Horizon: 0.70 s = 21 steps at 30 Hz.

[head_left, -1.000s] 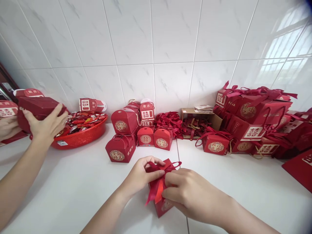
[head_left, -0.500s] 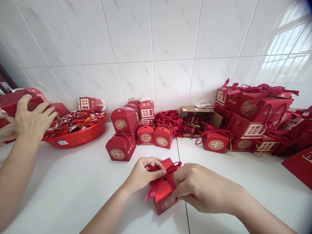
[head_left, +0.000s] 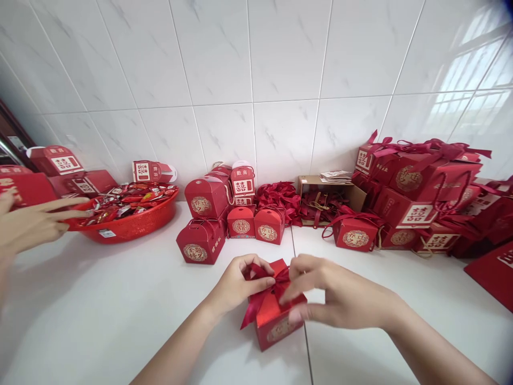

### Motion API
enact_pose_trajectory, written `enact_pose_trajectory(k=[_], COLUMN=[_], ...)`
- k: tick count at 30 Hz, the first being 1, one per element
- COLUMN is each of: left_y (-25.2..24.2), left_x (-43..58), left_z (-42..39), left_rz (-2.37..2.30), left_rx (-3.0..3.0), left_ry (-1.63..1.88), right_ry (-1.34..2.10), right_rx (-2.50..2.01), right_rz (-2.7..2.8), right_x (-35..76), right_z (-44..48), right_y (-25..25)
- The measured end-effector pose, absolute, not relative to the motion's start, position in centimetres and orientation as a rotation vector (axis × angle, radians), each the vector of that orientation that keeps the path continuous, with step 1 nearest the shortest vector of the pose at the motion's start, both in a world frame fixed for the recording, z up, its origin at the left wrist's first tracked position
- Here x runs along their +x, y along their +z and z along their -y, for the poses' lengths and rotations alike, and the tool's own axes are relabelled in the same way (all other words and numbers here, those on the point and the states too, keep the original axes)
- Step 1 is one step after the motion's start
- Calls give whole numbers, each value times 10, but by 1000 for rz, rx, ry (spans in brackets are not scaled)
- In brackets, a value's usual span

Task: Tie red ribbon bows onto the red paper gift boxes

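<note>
A small red gift box [head_left: 276, 331] with a gold round emblem stands on the white tiled surface in front of me. Dark red ribbon [head_left: 251, 312] is looped into a bow on its lid, one tail hanging over the left side. My left hand [head_left: 240, 283] pinches the bow's left loop between thumb and fingers. Above the box's right side is my right hand [head_left: 324, 294], slightly blurred, its thumb and bent index finger apart. I see nothing held in it, though it covers part of the bow.
At left, a co-worker's hand [head_left: 32, 222] reaches beside a red plastic basket [head_left: 136, 231] of wrapped sweets. Red boxes [head_left: 200, 246] are stacked behind mine. Further right are a ribbon heap [head_left: 278, 198], a cardboard box [head_left: 356, 195] and a pile of ribboned boxes [head_left: 425, 176].
My right hand has loosened from the ribbon and lifted slightly, its fingers spreading. My left hand keeps its pinch. The co-worker's hands have left a red box and moved left and down.
</note>
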State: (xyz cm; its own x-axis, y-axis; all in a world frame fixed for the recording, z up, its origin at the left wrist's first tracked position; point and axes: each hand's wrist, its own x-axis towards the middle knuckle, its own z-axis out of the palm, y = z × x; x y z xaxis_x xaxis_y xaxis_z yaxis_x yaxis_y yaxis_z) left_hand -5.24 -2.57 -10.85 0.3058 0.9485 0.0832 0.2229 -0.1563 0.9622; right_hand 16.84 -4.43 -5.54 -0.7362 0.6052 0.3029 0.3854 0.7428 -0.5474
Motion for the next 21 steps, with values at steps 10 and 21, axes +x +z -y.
enact_pose_trajectory(k=[10,21], left_y=[-113,-114], left_x=[-35,-38], left_z=[37,37], left_rz=[-1002,-833], left_rx=[1583,1644], left_ry=[1028,953], right_ry=[868,1233], right_rx=[-1069,-1231], right_rz=[2092,1913], right_x=[146,155], right_z=[24,18], right_y=[-83,-80])
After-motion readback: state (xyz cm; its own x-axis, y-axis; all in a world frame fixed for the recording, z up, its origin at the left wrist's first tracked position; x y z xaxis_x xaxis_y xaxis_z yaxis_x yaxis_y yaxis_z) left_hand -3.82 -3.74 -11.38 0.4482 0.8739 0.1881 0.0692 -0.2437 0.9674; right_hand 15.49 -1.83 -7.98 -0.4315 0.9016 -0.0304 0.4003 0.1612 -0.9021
